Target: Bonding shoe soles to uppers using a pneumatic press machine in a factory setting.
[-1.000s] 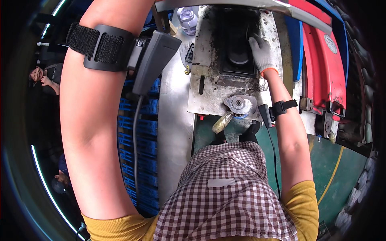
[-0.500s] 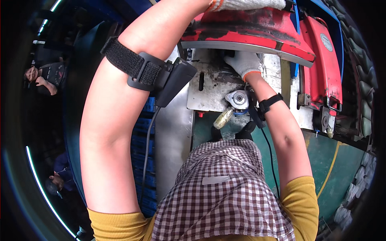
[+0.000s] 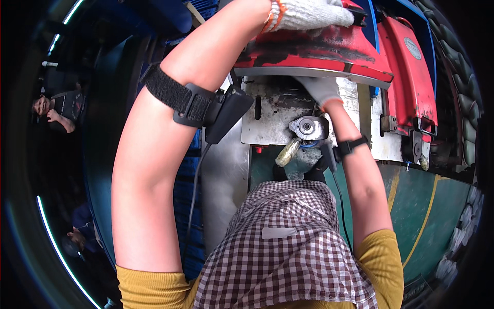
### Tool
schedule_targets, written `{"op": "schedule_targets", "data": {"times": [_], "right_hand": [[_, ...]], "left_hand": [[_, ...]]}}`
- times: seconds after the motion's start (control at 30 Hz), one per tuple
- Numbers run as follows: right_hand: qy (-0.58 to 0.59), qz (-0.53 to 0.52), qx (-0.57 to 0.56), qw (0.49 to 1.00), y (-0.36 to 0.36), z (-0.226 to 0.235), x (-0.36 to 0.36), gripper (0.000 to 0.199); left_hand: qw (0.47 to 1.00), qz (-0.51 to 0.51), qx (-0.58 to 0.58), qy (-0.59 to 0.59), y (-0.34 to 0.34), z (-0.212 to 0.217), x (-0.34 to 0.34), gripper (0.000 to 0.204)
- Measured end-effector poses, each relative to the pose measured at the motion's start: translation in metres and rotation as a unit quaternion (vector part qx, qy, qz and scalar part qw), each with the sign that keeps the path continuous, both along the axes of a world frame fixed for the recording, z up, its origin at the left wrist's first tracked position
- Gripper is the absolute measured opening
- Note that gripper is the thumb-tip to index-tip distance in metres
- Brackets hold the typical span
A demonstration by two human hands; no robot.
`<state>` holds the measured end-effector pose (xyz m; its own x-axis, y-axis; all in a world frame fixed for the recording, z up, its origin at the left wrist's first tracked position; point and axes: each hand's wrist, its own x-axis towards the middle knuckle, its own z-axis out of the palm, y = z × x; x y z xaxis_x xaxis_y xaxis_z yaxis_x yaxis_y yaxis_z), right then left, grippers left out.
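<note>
My left hand (image 3: 309, 14), in a white knit glove, presses on top of the red machine cover (image 3: 329, 54) at the top of the view. My right hand (image 3: 321, 90), also gloved, reaches under that cover above the grey metal plate (image 3: 267, 123); its fingers are hidden by the cover's edge. A round metal part (image 3: 307, 127) sits on the plate just below my right hand. A black strap with a small box (image 3: 203, 108) is on my left forearm, and a black band (image 3: 350, 147) on my right wrist.
A second red panel (image 3: 411, 77) with a latch stands to the right. A yellowish wrapped piece (image 3: 287, 152) hangs below the plate. Green floor with a yellow line (image 3: 427, 216) lies lower right. A person (image 3: 56, 108) sits at far left. Blue crates (image 3: 185, 180) are beside my left arm.
The red cover has come down over the dark machine bed, with my left hand on it. My right hand has ended up under the cover's edge.
</note>
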<state>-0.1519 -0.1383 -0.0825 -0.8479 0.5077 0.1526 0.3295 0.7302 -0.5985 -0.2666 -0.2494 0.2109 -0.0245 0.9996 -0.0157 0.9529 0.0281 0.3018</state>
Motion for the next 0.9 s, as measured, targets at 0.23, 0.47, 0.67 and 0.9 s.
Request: {"op": "schedule_targets", "data": {"times": [0.23, 0.47, 0.67, 0.9], "right_hand": [[0.192, -0.165, -0.025, 0.967, -0.033, -0.028, 0.205, 0.013], [-0.086, 0.053, -0.487, 0.867, -0.092, -0.055, 0.251, 0.026], [-0.108, 0.141, -0.754, 0.632, -0.1, -0.037, 0.191, 0.076], [0.029, 0.058, -0.906, 0.419, -0.141, -0.03, 0.154, 0.058]], "left_hand": [[0.981, 0.096, -0.109, -0.13, -0.005, -0.045, 0.017, 0.049], [0.991, 0.089, -0.075, -0.072, -0.024, -0.135, 0.052, 0.046], [0.988, 0.132, -0.077, -0.033, -0.032, -0.195, 0.078, 0.032], [0.987, 0.142, -0.066, -0.023, -0.032, -0.214, 0.079, 0.033]]}}
